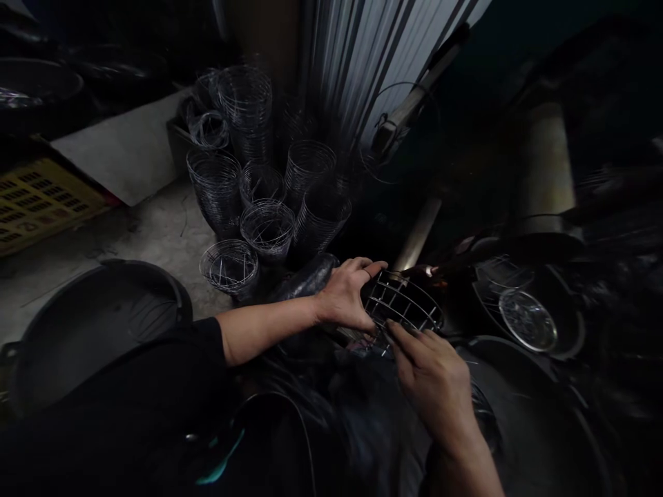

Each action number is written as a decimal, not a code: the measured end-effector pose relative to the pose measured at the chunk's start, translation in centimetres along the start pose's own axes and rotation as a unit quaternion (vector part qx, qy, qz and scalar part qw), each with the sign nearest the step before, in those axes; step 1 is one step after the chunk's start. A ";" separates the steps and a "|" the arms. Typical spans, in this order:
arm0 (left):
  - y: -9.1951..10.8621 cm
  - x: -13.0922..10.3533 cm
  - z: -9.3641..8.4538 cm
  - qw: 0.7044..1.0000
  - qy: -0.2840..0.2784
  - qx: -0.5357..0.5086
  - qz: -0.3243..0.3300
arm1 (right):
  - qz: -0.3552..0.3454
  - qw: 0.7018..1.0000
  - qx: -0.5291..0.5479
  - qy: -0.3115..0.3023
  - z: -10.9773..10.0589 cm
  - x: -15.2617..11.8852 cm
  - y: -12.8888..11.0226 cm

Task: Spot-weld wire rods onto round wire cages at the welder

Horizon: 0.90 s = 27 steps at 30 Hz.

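A small round wire basket (407,304) with a metal grid of rings and cross wires sits in front of me, tilted. My left hand (344,297) is closed around its left side, with the thumb low and the index finger along the upper rim. At the near edge, my right hand (435,376) pinches the basket's wires, its fingers bent and close together. The undersides of both hands and the lower part of the basket are hidden in shadow. Behind the basket, a pale metal bar (422,231) slants upward.
Several stacks of wire baskets (266,228) stand on the floor ahead to the left. A wide dark basin (103,331) lies left, another basin (533,421) right. A round metal container (564,317) holds wire pieces. A yellow crate (46,197) is at far left.
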<state>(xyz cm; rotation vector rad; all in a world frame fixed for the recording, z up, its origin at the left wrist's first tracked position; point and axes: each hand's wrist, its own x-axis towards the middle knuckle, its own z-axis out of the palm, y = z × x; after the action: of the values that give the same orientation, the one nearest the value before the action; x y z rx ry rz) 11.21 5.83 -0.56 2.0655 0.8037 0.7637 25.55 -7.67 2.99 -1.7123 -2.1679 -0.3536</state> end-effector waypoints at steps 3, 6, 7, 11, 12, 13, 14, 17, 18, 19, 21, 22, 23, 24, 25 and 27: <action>0.1 0.9 0.3 1.000 0.017 -0.011 0.002 | 0.000 0.999 0.012 0.049 0.4 0.3 1.0; 0.2 1.9 0.4 1.000 0.020 -0.016 -0.006 | 0.004 0.997 0.019 0.069 0.6 0.9 2.0; 0.2 2.3 0.3 1.000 0.019 -0.017 -0.010 | 0.006 0.997 0.022 0.070 0.7 1.2 2.4; 0.2 3.7 0.2 0.999 0.021 -0.024 -0.029 | 0.005 0.998 0.031 0.059 0.7 2.4 3.8; 0.2 4.0 0.2 0.999 0.022 -0.026 -0.034 | 0.008 0.998 0.031 0.050 0.7 2.7 4.0; 0.1 4.2 0.2 0.999 0.022 -0.028 -0.038 | 0.014 0.998 0.033 0.042 0.7 2.9 4.3; 0.1 4.4 0.2 0.998 0.023 -0.031 -0.041 | 0.024 0.999 0.036 0.032 0.7 3.0 4.4; -0.1 4.6 0.3 0.998 0.024 -0.033 -0.043 | 0.062 0.996 0.053 0.019 0.7 3.2 4.3; -0.2 4.7 0.3 0.998 0.023 -0.032 -0.042 | 0.072 0.996 0.058 0.017 0.7 3.2 4.2; -0.2 4.7 0.3 0.999 0.020 -0.030 -0.040 | 0.079 0.995 0.062 0.014 0.8 3.3 4.2; -0.3 5.1 0.3 0.999 0.014 -0.023 -0.040 | 0.085 0.994 0.064 0.014 0.8 3.5 4.2; -0.3 5.4 0.3 0.999 0.012 -0.020 -0.043 | 0.088 0.994 0.062 0.016 0.9 3.7 4.4; -0.4 5.7 0.3 0.999 0.014 -0.017 -0.047 | 0.092 0.994 0.059 0.021 1.1 3.9 4.7; -0.4 6.1 0.4 0.998 0.017 -0.015 -0.053 | 0.097 0.993 0.057 0.025 1.2 4.1 5.0; -0.5 6.4 0.5 0.998 0.020 -0.011 -0.058 | 0.101 0.993 0.057 0.032 1.4 4.4 5.4; -0.6 7.0 0.7 0.998 0.027 -0.005 -0.060 | 0.107 0.991 0.073 0.042 1.7 4.7 6.0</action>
<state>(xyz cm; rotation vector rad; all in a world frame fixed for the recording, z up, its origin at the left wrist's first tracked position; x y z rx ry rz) 15.90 11.08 0.33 1.9747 0.9435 0.7577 30.18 -1.38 3.31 -1.7907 -1.8803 -0.2014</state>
